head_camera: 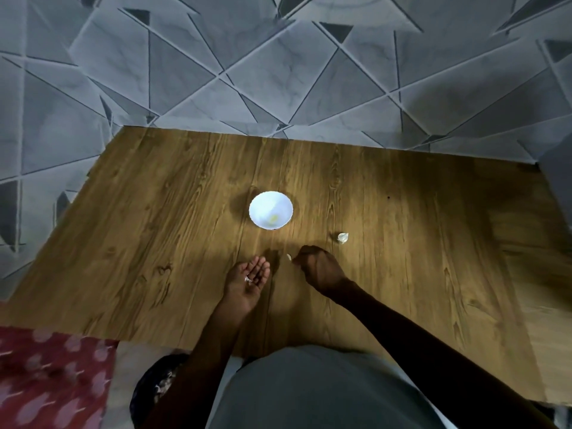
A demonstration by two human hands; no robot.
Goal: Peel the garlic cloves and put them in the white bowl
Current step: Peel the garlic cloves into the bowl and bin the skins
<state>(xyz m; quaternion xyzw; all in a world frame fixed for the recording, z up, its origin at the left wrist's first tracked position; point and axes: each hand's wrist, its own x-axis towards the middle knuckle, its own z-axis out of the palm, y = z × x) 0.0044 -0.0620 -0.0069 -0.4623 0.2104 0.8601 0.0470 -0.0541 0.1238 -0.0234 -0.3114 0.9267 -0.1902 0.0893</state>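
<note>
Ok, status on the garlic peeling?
Left hand open, palm up, white scraps on it. Right hand pinches small white piece. One garlic clove on table, right of white bowl. Bowl path clear.

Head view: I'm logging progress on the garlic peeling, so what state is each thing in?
white bowl: upright on the table, one yellowish bit inside.
garlic clove: lying on the table right of the bowl, untouched.
left hand: palm up, fingers relaxed, white scraps on it.
right hand: fingers curled, pinching a small white piece.
</note>
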